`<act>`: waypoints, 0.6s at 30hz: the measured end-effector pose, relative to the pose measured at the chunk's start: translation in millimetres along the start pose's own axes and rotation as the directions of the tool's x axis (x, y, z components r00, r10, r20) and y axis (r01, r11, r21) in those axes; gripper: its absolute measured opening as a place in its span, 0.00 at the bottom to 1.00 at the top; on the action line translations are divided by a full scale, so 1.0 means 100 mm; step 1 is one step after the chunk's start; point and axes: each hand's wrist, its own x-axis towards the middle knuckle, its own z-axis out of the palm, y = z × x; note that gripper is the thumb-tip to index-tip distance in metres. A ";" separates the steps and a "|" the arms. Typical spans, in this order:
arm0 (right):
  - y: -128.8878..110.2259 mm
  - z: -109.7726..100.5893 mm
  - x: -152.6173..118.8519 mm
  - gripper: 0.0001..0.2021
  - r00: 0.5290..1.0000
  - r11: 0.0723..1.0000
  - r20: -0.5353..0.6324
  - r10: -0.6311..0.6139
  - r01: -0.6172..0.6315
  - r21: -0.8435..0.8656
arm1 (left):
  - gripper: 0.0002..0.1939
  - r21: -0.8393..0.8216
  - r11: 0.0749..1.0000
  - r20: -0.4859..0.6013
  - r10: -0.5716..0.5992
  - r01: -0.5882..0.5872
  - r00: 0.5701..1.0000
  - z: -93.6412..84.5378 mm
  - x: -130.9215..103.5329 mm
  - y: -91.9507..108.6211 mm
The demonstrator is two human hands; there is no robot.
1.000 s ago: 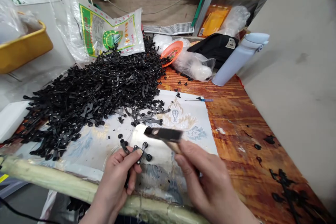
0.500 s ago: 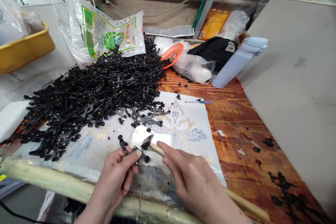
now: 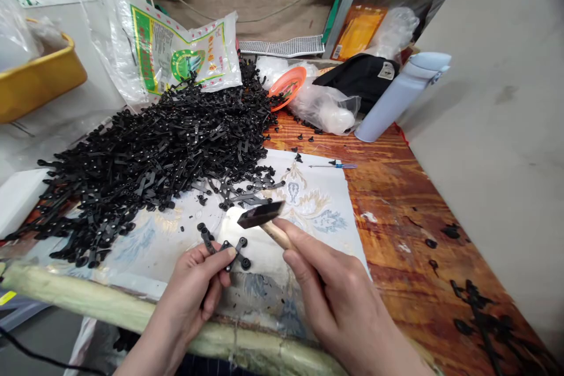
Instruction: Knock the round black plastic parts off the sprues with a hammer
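Observation:
Pinched between the thumb and fingers of my left hand (image 3: pixel 200 282) is a black linkage part (image 3: pixel 240 254), with crossed flat arms and round knobs at the ends. It is held over a pale block (image 3: pixel 264 249) on the patterned cloth (image 3: pixel 317 200). My right hand (image 3: pixel 332 282) is closed around the wooden handle of a hammer (image 3: pixel 262 214). The dark hammer head is above the block, up and to the right of the part and apart from it. Most of the handle is hidden by my palm.
A large heap of black linkage parts (image 3: pixel 176 147) covers the back left. Behind it lies a printed plastic bag (image 3: pixel 185 56). An orange plate (image 3: pixel 288 88), a pale blue bottle (image 3: pixel 400 97) and a thin blue-handled tool (image 3: pixel 335 165) are farther right. More black pieces (image 3: pixel 478 311) lie right.
My right hand has raised the hammer away from the linkage part, up and to the right, and the head has turned more level. My left hand keeps the part in nearly the same place.

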 end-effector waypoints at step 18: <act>0.42 -0.21 0.10 0.21 0.913 0.899 -0.165 0.374 -0.401 -0.177 | 0.20 -0.139 0.989 0.103 0.058 -0.043 0.993 -0.18 -0.02 0.00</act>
